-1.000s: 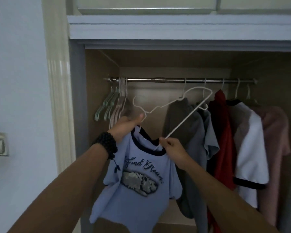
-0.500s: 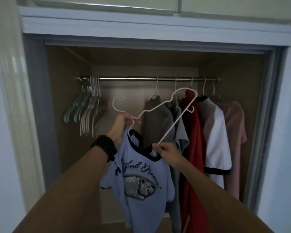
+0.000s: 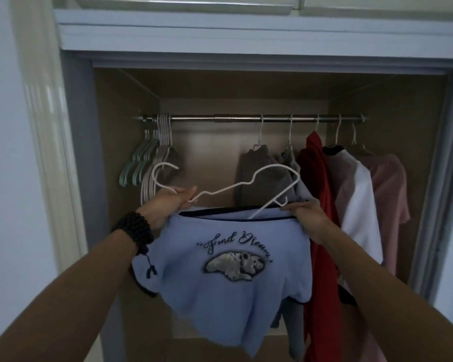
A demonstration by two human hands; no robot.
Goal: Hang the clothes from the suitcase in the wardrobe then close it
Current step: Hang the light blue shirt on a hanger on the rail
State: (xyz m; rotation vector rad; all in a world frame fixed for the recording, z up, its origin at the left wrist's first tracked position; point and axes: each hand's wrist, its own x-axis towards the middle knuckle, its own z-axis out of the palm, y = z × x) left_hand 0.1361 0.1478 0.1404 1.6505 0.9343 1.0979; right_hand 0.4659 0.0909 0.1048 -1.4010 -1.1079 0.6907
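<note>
A light blue T-shirt (image 3: pixel 225 278) with a dark collar and a printed animal hangs between my hands in front of the open wardrobe. My left hand (image 3: pixel 168 205) grips its left shoulder together with the neck of a white wire hanger (image 3: pixel 270 171). My right hand (image 3: pixel 306 218) holds the shirt's right shoulder, stretching the collar wide. One arm of the hanger dips into the collar; its hook points up at the left. The metal rail (image 3: pixel 233 118) runs above, behind the hanger.
Several empty hangers (image 3: pixel 152 158) bunch at the rail's left end. Grey (image 3: pixel 262 173), red (image 3: pixel 317 194), white and pink (image 3: pixel 387 205) garments hang on the right half. The rail's middle stretch is bare. The wardrobe frame (image 3: pixel 442 178) stands at right, upper cabinet doors above.
My hands have moved apart, pulling the shirt's collar wide and flat. The hanger has tilted lower and its arm sits deeper in the collar. The view has shifted closer to the wardrobe.
</note>
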